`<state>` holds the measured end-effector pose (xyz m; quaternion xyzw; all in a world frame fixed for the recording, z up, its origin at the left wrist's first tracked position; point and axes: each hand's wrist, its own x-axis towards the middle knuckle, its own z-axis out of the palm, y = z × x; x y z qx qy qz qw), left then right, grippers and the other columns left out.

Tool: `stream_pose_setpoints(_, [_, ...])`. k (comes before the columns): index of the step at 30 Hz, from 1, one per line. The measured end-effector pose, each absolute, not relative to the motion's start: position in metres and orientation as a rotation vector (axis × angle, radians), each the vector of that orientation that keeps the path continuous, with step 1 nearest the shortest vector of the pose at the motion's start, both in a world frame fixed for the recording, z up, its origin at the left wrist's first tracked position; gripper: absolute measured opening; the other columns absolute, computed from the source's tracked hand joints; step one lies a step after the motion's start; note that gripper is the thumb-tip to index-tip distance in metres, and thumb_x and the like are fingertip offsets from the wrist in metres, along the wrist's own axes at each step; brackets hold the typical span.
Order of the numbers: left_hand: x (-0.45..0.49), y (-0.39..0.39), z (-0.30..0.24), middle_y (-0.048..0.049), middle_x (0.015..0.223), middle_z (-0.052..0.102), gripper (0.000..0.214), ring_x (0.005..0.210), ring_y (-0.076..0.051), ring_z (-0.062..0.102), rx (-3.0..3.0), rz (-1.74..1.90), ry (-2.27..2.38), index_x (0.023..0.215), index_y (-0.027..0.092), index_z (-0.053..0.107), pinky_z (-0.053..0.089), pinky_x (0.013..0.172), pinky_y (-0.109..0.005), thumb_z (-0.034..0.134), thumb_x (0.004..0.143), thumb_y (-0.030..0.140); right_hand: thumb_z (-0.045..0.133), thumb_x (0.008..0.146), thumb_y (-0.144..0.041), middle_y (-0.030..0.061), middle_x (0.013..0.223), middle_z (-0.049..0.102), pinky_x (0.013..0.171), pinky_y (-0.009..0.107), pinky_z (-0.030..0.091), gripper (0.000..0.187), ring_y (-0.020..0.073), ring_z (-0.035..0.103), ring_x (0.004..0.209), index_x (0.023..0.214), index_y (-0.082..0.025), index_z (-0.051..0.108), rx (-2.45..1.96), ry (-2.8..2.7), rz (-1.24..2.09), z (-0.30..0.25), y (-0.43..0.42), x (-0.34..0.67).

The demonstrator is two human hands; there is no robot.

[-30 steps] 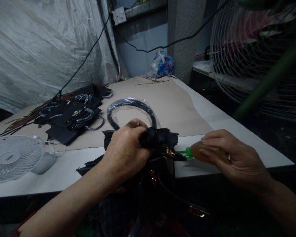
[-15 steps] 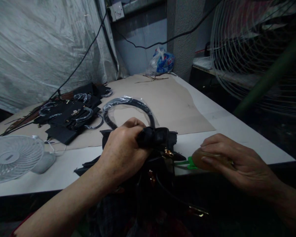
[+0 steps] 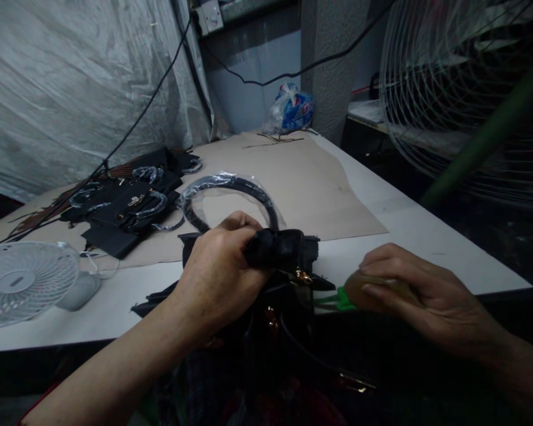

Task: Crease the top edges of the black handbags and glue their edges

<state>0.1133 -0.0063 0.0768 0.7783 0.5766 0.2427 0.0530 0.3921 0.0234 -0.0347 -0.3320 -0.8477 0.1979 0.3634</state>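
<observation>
My left hand [image 3: 217, 275] is closed round the bunched top edge of a black handbag [image 3: 284, 260] at the table's near edge. The bag's curved handle [image 3: 231, 186], wrapped in clear plastic, arches up behind my fingers. Small gold fittings [image 3: 302, 276] show on the bag's side. My right hand [image 3: 408, 293] is closed on a screwdriver [image 3: 344, 297] with an amber handle and a green collar. Its tip points left at the bag beside the gold fitting. The lower part of the bag hangs in the dark below the table.
A pile of black bag pieces with wrapped handles [image 3: 128, 204] lies at the back left on brown paper [image 3: 302, 183]. A small white fan [image 3: 24, 283] stands at the left. A large fan grille [image 3: 462, 94] fills the right. A blue plastic bag [image 3: 291, 110] sits far back.
My right hand with the screwdriver has dropped slightly lower and nearer to me. My left hand keeps its grip on the bag, and the bag's handle has shifted a little to the left.
</observation>
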Motion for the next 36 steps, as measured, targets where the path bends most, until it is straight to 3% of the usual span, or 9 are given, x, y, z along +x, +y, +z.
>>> stream_pose_setpoints(5, [0.113,-0.007,0.077,-0.0022,0.089,0.064,0.004,0.072,-0.013,0.06,2.36,0.74,1.759,0.069,0.017,0.065,0.05,0.069,-0.027,0.065,0.071,0.014,0.056,0.09,-0.023,0.0015,0.098,0.056,0.072,0.025,0.047,0.012,0.013,0.057,0.086,0.101,-0.025,0.057,-0.898,-2.137,0.393,-0.035,0.02,0.392])
stream_pose_setpoints(18, [0.114,-0.014,0.08,-0.002,0.086,0.063,0.005,0.072,-0.012,0.06,2.326,0.765,1.722,0.073,0.017,0.067,0.05,0.065,-0.025,0.064,0.072,0.013,0.057,0.089,-0.023,0.001,0.101,0.057,0.071,0.023,0.049,0.015,0.013,0.059,0.088,0.104,-0.027,0.056,-0.856,-2.151,0.53,-0.036,0.011,0.393])
stream_pose_setpoints(25, [0.113,-0.024,0.082,-0.0024,0.084,0.064,0.01,0.076,-0.013,0.061,2.343,0.768,1.635,0.076,0.017,0.068,0.049,0.064,-0.025,0.064,0.072,0.009,0.057,0.089,-0.027,0.0011,0.099,0.058,0.074,0.028,0.049,0.013,0.0163,0.058,0.092,0.101,-0.029,0.058,-0.907,-2.122,0.579,-0.036,0.005,0.392])
stream_pose_setpoints(31, [0.11,-0.031,0.083,-0.0028,0.085,0.066,0.013,0.079,-0.014,0.061,2.342,0.801,1.574,0.075,0.018,0.067,0.051,0.067,-0.026,0.063,0.071,0.006,0.057,0.088,-0.029,0.0025,0.096,0.059,0.072,0.032,0.048,0.012,0.0183,0.058,0.086,0.1,-0.027,0.057,-1.035,-1.99,0.318,-0.036,0.005,0.39])
stream_pose_setpoints(36, [0.107,-0.028,0.082,-0.0023,0.085,0.066,0.012,0.079,-0.013,0.061,2.305,0.849,1.595,0.071,0.018,0.065,0.052,0.071,-0.026,0.063,0.071,0.006,0.056,0.088,-0.024,0.0029,0.096,0.059,0.07,0.032,0.05,0.015,0.0192,0.06,0.087,0.102,-0.028,0.056,-0.922,-2.124,0.472,-0.035,0.006,0.389])
